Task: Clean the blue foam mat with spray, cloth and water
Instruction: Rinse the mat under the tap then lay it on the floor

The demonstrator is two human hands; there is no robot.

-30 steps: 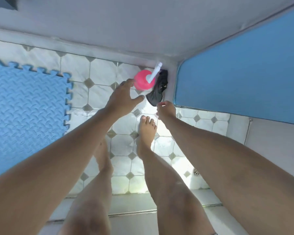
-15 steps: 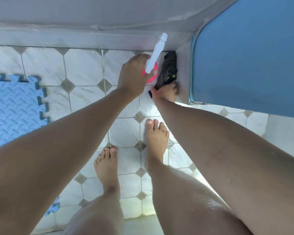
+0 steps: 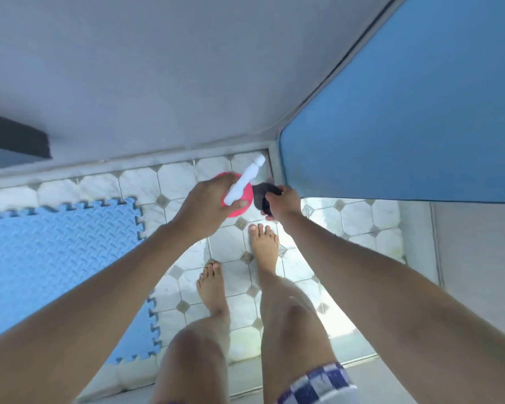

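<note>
A pink spray bottle (image 3: 241, 202) with a white nozzle (image 3: 245, 180) is lifted off the tiled floor, gripped by my left hand (image 3: 204, 205). My right hand (image 3: 283, 204) is closed on a dark crumpled cloth (image 3: 263, 193) just right of the bottle. The blue foam mat (image 3: 50, 266), with jigsaw edges and a ridged pattern, lies flat on the floor at the left. My bare feet stand on the tiles below the hands.
A large blue panel (image 3: 405, 121) leans against the wall at the right. A grey wall (image 3: 158, 83) runs along the back, with a raised kerb. White octagonal floor tiles (image 3: 359, 217) lie between mat and panel. A dark ledge (image 3: 15, 138) juts in at the left.
Both hands closed on the bottle and the cloth in the corner and have lifted them away from it. The view has risen and pulled back, so more of the mat shows.
</note>
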